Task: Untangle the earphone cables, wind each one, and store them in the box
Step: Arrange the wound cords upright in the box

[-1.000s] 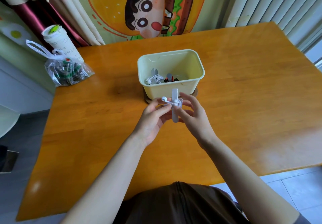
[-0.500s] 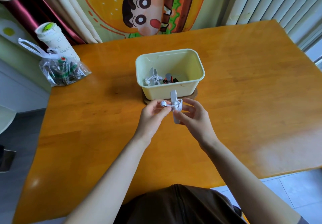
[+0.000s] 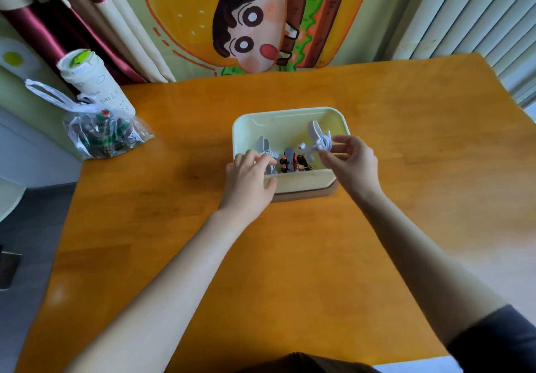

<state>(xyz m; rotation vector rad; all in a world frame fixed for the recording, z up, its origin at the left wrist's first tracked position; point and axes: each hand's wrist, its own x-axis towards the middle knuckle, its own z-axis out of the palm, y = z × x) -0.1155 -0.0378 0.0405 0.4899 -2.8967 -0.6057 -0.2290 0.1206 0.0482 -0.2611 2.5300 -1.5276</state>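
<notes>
Right hand (image 3: pixel 351 158) is raised over the right half of the box (image 3: pixel 290 112), thumb and forefinger pinching the wound earphone (image 3: pixel 318 138). White cable is wrapped on a white winder, with one earbud sticking out to the left. The bundle hangs above the box interior; cannot tell whether it touches the floor of the box.

Left hand (image 3: pixel 249 180) is at the near-left corner of the box. Its thumb is on the outside of the front wall and its fingers are curled over the rim, so it grips the wall. The fingertips hide part of a second white bundle (image 3: pixel 264 149) lying inside at left. A red-and-black item (image 3: pixel 290 161) lies mid-box, between the two bundles.

The box is pale yellow and open-topped. It sits on a brown base (image 3: pixel 307 195) at the centre of the orange wooden surface (image 3: pixel 406 227).

At far left on the surface is a knotted clear plastic bag (image 3: pixel 107 136) with dark contents. A white cup (image 3: pixel 95 85) with a green-printed lid leans just behind the bag. Behind the surface are a cartoon cloth (image 3: pixel 252 24), a red and cream curtain (image 3: pixel 72 16) at left, and vertical blinds (image 3: pixel 470 13) at right.
</notes>
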